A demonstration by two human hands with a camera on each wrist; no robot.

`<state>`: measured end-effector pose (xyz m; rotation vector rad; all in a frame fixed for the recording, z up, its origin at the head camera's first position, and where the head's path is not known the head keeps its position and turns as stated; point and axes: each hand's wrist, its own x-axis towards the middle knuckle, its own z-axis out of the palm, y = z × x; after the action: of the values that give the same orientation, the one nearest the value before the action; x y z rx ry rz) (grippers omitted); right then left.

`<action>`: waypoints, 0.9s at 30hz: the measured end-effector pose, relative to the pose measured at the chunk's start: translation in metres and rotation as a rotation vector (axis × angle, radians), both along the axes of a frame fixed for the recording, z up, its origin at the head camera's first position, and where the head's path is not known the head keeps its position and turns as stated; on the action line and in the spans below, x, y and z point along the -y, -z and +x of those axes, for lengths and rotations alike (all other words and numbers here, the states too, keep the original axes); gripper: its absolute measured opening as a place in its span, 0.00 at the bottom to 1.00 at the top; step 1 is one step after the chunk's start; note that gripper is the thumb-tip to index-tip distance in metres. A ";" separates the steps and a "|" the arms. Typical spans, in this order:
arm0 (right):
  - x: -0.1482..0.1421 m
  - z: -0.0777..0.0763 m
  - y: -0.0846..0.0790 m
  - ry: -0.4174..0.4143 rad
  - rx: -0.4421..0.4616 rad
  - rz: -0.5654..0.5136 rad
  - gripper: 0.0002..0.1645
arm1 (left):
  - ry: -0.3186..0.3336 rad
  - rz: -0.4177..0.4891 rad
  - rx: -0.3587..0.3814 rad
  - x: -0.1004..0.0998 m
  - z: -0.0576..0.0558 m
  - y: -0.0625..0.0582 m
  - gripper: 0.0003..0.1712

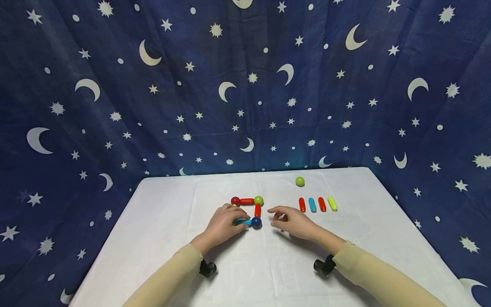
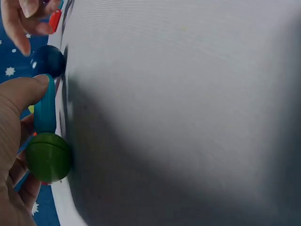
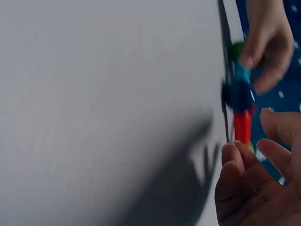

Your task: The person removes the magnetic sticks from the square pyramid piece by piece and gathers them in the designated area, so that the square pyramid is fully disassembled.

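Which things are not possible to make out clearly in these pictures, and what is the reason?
Head: most of the yellow piece and of the dark green ball, behind the left hand.
Left wrist: part of the right hand, cut off by the top edge.
Right wrist: most of the lime ball, behind the right hand; fine detail of the dark blue ball, lost to blur.

- No words, labels, brands or numbers can be read in any view.
- Dark blue backdrop cloth [image 1: 264, 91]: printed pale signs only, namely crescent moons [image 1: 147, 59], stars [image 1: 166, 25], many-pointed bursts [image 1: 216, 30] and dots [image 1: 193, 10].
- Coloured rods [image 1: 322, 204] and balls [image 1: 300, 181]: nothing legible.
- White tabletop [image 1: 161, 226]: nothing legible.
- Black wrist devices [image 1: 323, 266]: too small to read.
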<state>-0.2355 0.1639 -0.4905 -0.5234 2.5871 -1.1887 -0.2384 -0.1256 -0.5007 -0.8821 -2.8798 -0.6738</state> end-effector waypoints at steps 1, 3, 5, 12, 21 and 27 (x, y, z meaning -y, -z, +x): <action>0.007 0.001 0.002 -0.023 0.002 0.001 0.25 | 0.001 -0.003 -0.004 -0.002 -0.001 0.001 0.13; 0.017 0.002 0.006 -0.052 -0.009 0.005 0.25 | 0.003 -0.006 -0.004 -0.005 -0.001 0.002 0.13; 0.023 0.001 0.009 -0.062 -0.036 0.006 0.23 | 0.007 -0.010 -0.006 -0.008 -0.002 0.003 0.13; 0.033 -0.001 0.014 -0.033 -0.104 0.029 0.21 | -0.010 -0.031 -0.060 -0.012 -0.002 0.006 0.14; 0.043 -0.005 0.017 0.008 -0.099 0.033 0.20 | -0.075 0.026 -0.077 -0.018 -0.002 0.012 0.10; 0.049 -0.006 0.017 0.043 -0.111 0.054 0.21 | -0.100 0.049 -0.053 -0.022 -0.001 0.010 0.08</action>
<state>-0.2418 0.1145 -0.5078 -0.5400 2.7286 -1.1291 -0.2392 -0.1040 -0.5110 -0.7335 -2.8252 -0.6971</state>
